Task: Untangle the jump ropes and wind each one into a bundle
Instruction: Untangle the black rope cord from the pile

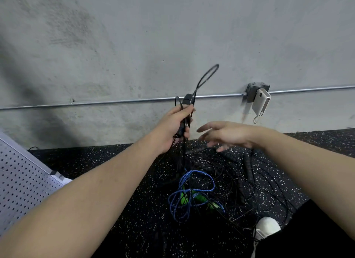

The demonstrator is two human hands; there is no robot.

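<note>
My left hand (172,127) grips the black handles (187,101) of a thin black jump rope, held up in front of the wall. A loop of that black rope (206,76) arcs up above the handles, and more of it hangs down to the floor. My right hand (223,133) hovers just to the right with fingers spread and holds nothing. Below lies a tangle: a blue braided rope (192,192) with green handles (184,198), thin black cords (240,180) and a black beaded rope (247,167).
A speckled black rubber floor (123,180) meets a concrete wall (134,46) with a metal conduit (115,102) and an outlet box holding a white charger (260,102). A perforated white panel (21,180) leans at left. My white shoe (266,229) is at lower right.
</note>
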